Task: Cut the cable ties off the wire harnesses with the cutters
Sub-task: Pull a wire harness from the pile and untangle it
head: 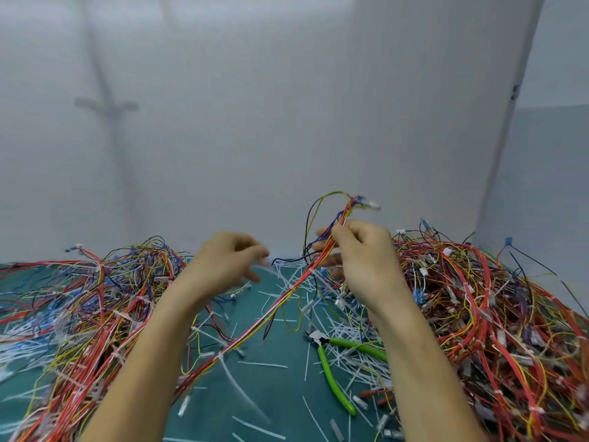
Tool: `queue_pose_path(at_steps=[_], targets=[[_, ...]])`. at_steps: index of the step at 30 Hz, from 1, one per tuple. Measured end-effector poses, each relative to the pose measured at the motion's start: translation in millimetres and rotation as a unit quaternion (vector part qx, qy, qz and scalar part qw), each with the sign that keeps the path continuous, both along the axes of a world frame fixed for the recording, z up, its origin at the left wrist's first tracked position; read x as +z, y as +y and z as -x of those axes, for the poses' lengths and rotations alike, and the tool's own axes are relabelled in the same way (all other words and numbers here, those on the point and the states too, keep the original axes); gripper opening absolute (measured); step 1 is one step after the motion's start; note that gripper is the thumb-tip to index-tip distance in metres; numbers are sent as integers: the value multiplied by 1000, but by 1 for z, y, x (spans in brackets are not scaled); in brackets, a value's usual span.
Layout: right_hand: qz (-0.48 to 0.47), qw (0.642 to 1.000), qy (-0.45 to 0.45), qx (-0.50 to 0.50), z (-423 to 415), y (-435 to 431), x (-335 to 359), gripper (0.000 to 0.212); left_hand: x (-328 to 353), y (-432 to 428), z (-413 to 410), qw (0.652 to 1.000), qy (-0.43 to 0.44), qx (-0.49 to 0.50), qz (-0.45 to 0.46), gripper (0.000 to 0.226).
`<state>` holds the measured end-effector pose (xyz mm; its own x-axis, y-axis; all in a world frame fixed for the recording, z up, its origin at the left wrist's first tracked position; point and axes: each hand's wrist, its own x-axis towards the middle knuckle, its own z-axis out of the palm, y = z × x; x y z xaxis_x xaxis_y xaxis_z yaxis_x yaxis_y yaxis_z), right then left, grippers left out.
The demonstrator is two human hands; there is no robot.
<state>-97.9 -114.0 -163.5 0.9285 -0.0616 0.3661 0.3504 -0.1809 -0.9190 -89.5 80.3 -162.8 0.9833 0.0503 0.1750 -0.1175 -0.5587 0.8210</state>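
Now, R hand gripping raised wire harness, L hand blurred, grip unclear, cutters lying on mat

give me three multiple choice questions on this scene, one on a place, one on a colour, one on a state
1. Where are the cutters?
A in the left hand
B lying on the mat
C on top of the left wire pile

2. What colour are the cutter handles?
A green
B red
C black

3. What is the right hand doing?
A lying flat on the table
B squeezing the tool
C gripping a wire harness

Answers: 1 B, they lie on the teal mat with no hand on them; 2 A, both handles are bright green; 3 C, its fingers curl round the raised harness.
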Motion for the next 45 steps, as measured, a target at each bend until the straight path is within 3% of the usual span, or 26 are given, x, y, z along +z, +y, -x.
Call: queue_pose_path(at_steps=[3, 5, 7, 12, 17, 24, 28, 31, 35, 39, 42, 45], targets=[[25, 996, -71, -47, 3, -6, 9, 30, -27, 27, -14, 974, 145, -39, -167, 22], [20, 988, -124, -90, 6, -14, 13, 29, -49, 39, -21, 947, 247, -92, -183, 23], [14, 980, -159, -121, 7, -26, 16, 30, -71, 51, -28, 934, 286, -104, -188, 26], [1, 973, -191, -127, 5, -38, 17, 31, -105, 80, -42, 956, 184, 55, -223, 29], [15, 970, -200, -135, 4, -34, 15, 31, -114, 107, -38, 911, 118, 190, -347, 34], [0, 959, -217, -182, -4, -54, 10, 25, -113, 144, -31, 935, 93, 162, -303, 25], [9, 967, -205, -153, -6, -52, 9, 27, -107, 128, -41, 950, 101, 161, -246, 19], [7, 973, -201, -116, -5, -41, 7, 28, -94, 91, -46, 976, 50, 149, -153, 13], [-33, 979, -191, -61, -4, -29, 5, 28, -61, 26, -39, 997, -19, 66, 47, 18], [-104, 982, -156, 15, -2, -22, 6, 25, -21, -34, -13, 977, -87, -106, 165, 39], [-112, 983, -138, 50, 0, -21, 7, 23, 0, -57, -3, 960, -204, -60, 181, 25], [-119, 982, -119, 84, 1, -22, 8, 20, 13, -64, 1, 950, -244, -25, 193, 20]])
